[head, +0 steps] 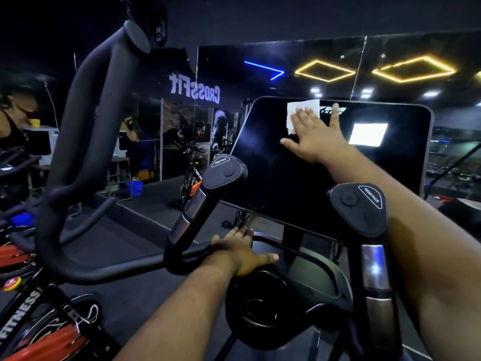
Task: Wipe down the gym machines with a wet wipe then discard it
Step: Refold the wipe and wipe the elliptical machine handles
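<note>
Right hand (313,136): your flat, spread palm pins the white wet wipe (302,110) to the glossy black console screen (281,178), upper centre – pressing, not pinching.
Left hand (240,252): it rests open on the dark frame bar (286,246), lower centre – likely bracing you.

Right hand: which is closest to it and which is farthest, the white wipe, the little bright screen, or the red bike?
From the right hand:
1. Wipe, under its fingers, on the black panel.
2. Bright screen, just right.
3. Red bike, far lower left.

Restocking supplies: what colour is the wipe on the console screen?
White, seen in the head view: the wipe under the right hand.
</note>
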`<state>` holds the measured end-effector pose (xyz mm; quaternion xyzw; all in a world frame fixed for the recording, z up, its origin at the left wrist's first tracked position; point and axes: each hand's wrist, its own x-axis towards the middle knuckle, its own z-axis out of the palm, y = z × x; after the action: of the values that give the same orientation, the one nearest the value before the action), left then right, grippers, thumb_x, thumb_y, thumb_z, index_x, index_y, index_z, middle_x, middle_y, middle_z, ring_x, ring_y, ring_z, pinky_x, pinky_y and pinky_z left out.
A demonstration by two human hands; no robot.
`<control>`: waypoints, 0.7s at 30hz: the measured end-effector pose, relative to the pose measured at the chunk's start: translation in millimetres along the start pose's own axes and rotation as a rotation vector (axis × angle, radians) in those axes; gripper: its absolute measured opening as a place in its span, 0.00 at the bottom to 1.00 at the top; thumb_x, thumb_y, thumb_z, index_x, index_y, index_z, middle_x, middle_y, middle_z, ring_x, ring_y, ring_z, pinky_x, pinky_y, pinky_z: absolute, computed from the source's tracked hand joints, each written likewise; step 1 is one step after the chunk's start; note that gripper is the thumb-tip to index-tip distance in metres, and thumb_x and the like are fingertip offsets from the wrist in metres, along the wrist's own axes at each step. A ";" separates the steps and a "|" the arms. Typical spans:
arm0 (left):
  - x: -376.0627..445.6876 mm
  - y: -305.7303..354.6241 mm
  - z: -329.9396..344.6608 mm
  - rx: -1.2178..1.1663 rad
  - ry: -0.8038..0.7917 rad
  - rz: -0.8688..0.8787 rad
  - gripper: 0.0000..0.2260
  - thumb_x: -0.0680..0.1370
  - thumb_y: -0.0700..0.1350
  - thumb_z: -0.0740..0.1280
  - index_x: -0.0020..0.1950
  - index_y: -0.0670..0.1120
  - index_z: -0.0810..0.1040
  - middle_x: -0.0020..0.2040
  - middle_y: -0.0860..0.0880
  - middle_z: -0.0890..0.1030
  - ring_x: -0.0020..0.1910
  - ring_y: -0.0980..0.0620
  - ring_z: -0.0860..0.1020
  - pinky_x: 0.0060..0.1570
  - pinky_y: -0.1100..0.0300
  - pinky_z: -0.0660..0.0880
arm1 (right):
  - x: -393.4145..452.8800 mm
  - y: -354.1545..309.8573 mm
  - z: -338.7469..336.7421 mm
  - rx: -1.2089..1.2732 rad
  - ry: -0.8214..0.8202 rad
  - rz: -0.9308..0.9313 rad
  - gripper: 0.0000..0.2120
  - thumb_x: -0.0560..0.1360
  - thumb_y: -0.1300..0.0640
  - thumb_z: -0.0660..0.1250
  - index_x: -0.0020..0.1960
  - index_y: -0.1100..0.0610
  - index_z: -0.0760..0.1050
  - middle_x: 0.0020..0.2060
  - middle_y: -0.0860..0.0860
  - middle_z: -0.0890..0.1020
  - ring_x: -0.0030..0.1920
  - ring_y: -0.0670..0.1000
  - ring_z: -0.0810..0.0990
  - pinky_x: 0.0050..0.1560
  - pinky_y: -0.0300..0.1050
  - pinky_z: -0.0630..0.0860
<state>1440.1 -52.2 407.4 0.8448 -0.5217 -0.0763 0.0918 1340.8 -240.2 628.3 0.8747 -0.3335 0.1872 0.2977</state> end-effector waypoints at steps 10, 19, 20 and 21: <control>-3.1 3.5 -4.1 0.004 -0.016 -0.015 0.51 0.70 0.81 0.52 0.84 0.53 0.45 0.84 0.55 0.45 0.82 0.54 0.43 0.77 0.36 0.48 | -129.1 -84.8 29.7 -0.004 -0.115 -0.459 0.48 0.68 0.31 0.26 0.83 0.50 0.44 0.82 0.47 0.46 0.81 0.46 0.44 0.73 0.70 0.30; -5.9 5.0 -2.8 0.011 0.009 -0.012 0.50 0.72 0.80 0.52 0.84 0.51 0.46 0.84 0.54 0.46 0.82 0.54 0.46 0.78 0.39 0.50 | -40.9 7.8 7.7 0.002 0.004 -0.075 0.41 0.78 0.28 0.39 0.83 0.51 0.43 0.83 0.48 0.47 0.81 0.46 0.46 0.72 0.75 0.31; -5.6 4.7 -2.8 0.010 0.009 -0.009 0.50 0.72 0.80 0.52 0.84 0.51 0.46 0.84 0.54 0.47 0.82 0.53 0.46 0.77 0.39 0.50 | -31.9 18.0 5.5 0.009 0.017 -0.007 0.41 0.78 0.28 0.39 0.83 0.51 0.43 0.83 0.48 0.47 0.82 0.46 0.45 0.71 0.75 0.30; -5.4 4.1 -2.3 0.010 0.009 -0.007 0.50 0.71 0.80 0.51 0.84 0.52 0.46 0.84 0.54 0.47 0.82 0.53 0.46 0.77 0.39 0.50 | -26.7 22.6 5.2 0.013 0.022 0.047 0.41 0.79 0.28 0.38 0.83 0.52 0.43 0.83 0.49 0.47 0.82 0.47 0.45 0.71 0.75 0.29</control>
<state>1434.6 -49.0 410.8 0.8473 -0.5187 -0.0703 0.0895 1306.9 -244.6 619.4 0.8665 -0.3491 0.2061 0.2912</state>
